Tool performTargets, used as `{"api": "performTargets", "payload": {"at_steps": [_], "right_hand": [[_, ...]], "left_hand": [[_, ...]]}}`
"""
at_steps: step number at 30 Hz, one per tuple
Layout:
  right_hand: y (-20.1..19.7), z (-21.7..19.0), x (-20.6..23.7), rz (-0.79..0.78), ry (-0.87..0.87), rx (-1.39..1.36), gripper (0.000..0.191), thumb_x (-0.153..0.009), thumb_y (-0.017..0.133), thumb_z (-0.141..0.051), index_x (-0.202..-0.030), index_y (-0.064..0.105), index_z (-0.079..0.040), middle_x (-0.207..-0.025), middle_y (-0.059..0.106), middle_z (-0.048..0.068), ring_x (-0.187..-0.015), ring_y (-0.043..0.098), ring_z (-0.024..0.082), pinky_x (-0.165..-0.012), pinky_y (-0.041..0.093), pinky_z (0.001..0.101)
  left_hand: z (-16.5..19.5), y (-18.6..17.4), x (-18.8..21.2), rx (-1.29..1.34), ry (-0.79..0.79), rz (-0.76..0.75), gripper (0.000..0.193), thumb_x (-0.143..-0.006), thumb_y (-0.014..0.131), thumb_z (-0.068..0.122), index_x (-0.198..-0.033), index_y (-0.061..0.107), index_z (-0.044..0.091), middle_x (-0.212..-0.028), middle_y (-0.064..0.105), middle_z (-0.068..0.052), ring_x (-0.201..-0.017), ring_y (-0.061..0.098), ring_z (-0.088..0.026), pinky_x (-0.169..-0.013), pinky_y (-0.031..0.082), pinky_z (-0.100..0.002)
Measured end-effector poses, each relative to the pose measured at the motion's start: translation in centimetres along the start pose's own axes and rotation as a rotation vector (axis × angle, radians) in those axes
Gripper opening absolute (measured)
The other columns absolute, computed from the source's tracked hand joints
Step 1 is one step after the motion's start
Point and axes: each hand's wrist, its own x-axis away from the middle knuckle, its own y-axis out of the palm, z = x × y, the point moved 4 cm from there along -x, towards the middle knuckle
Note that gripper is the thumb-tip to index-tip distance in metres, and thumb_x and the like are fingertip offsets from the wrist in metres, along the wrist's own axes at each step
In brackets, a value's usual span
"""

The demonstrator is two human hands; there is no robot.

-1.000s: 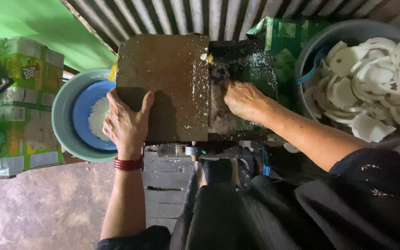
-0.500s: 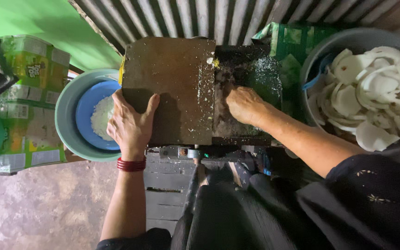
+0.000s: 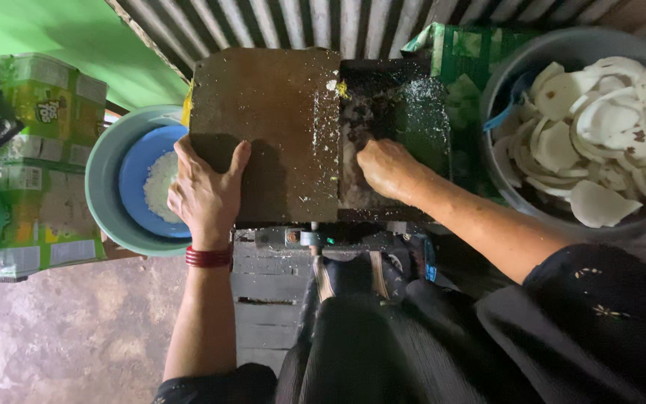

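My left hand presses flat, fingers spread, on the brown cover; my right hand closes on something hidden in the grater chute. I fear 1 slip grazing knuckles.

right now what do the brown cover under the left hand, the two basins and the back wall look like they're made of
Cover: probably rusted sheet metal; flat, matt brown, speckled with white shreds. Left hand rests flat on it.
Grey basin and the blue one inside it: likely plastic; smooth, evenly coloured, rounded rims.
Back wall: corrugated metal sheet, by its regular ribs and dull grey sheen.
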Motion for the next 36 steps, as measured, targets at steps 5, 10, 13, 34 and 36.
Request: {"api": "performTargets", "payload": {"at_steps": [5, 10, 13, 34, 36], "right_hand": [[0.8, 0.2, -0.8, -0.138, 0.100, -0.049, 0.017, -0.082, 0.054, 0.003, -0.076, 0.070, 0.008, -0.080, 0.070, 0.031, -0.075, 0.073, 0.042, -0.068, 0.061, 0.0513], [1.4, 0.7, -1.7, -0.217, 0.125, -0.089, 0.020, -0.083, 0.051, 0.006, -0.081, 0.071, 0.008, -0.078, 0.070, 0.027, -0.069, 0.074, 0.035, -0.064, 0.061, 0.0460], [1.2, 0.7, -1.7, -0.146, 0.008, 0.084, 0.018, -0.082, 0.055, 0.002, -0.078, 0.071, 0.008, -0.081, 0.068, 0.029, -0.076, 0.072, 0.038, -0.067, 0.059, 0.0459], [3.4, 1.9, -1.8, -0.060, -0.108, 0.169, 0.018, -0.077, 0.059, -0.001, -0.062, 0.069, 0.001, -0.071, 0.069, 0.025, -0.071, 0.072, 0.036, -0.068, 0.060, 0.0457], [4.6, 2.2, -2.1, -0.206, 0.015, 0.094, 0.021, -0.084, 0.049, 0.007, -0.076, 0.067, 0.000, -0.074, 0.071, 0.023, -0.066, 0.073, 0.033, -0.062, 0.061, 0.0446]], "left_hand": [[-0.1, 0.1, -0.5, 0.017, 0.015, 0.014, 0.079, -0.088, 0.075, 0.068, -0.129, 0.049, 0.005, -0.119, 0.070, -0.020, -0.102, 0.067, -0.047, -0.086, 0.048, -0.056], [-0.3, 0.1, -0.5, -0.001, 0.009, 0.004, 0.080, -0.086, 0.075, 0.069, -0.127, 0.050, 0.004, -0.117, 0.070, -0.021, -0.099, 0.067, -0.047, -0.086, 0.048, -0.056], [-0.2, -0.2, 0.0, 0.012, 0.028, 0.006, 0.078, -0.090, 0.073, 0.069, -0.128, 0.050, 0.005, -0.118, 0.071, -0.020, -0.100, 0.067, -0.048, -0.086, 0.048, -0.056], [-0.1, -0.2, -0.8, 0.028, 0.043, 0.009, 0.081, -0.088, 0.076, 0.065, -0.132, 0.048, 0.003, -0.120, 0.070, -0.022, -0.105, 0.067, -0.047, -0.087, 0.048, -0.055], [-0.2, -0.2, -0.8, 0.031, 0.019, -0.011, 0.082, -0.087, 0.076, 0.066, -0.131, 0.048, 0.003, -0.120, 0.069, -0.023, -0.104, 0.067, -0.047, -0.087, 0.049, -0.054]]}}
